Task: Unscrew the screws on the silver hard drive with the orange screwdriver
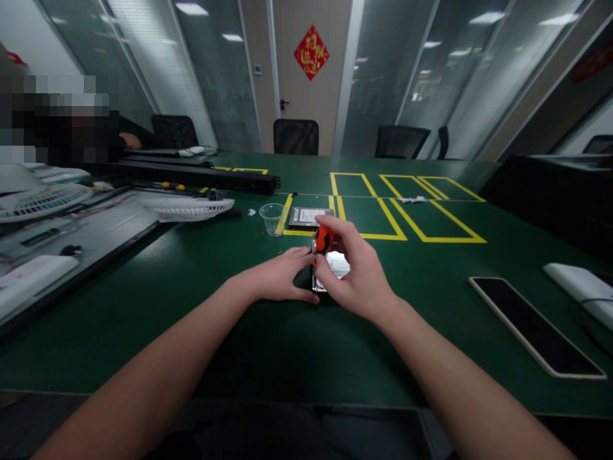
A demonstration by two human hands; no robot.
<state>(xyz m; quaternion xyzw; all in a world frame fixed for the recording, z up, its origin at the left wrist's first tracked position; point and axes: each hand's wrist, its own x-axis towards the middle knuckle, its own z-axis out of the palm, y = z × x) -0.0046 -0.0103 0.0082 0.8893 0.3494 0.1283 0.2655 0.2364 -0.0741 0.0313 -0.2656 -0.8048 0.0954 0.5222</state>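
My right hand point(355, 275) is closed around an orange-handled screwdriver point(324, 239), held upright over a small hard drive point(335, 265) that lies on the green table mat point(268, 332). My left hand point(282, 276) rests flat beside the drive, its fingers stretched out and touching the drive's left edge. A second hard drive point(309, 217) lies farther back, on the yellow tape lines. A clear plastic cup point(272, 218) stands just left of that drive.
Yellow tape rectangles point(407, 211) mark the mat behind. A white fan grille point(186, 206) and a long black power strip point(191, 174) lie at left. A dark tablet point(534, 324) and a white device point(582, 291) lie at right. Another person sits far left.
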